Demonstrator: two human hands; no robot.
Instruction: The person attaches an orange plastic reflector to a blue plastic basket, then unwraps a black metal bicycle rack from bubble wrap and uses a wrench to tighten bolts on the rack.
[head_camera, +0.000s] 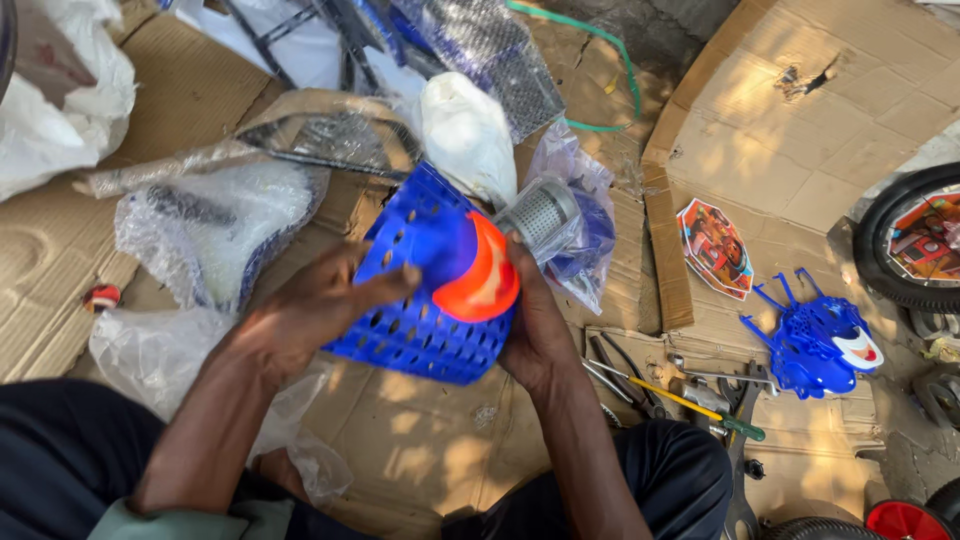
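Dark trousers (60, 450) were seen nearest the lens, at seven o'clock. Just above them, a blue perforated plastic basket (420, 300) with an orange-and-white oval badge (480, 275) was held at the centre over cardboard (800, 130), its long axis tilted from eleven to five o'clock. The left hand (315, 305) was spread flat on its holed wall, thumb extended. The right hand (535, 330) was wrapped around the badge end. Pliers and a screwdriver (690, 400) were lying at four o'clock.
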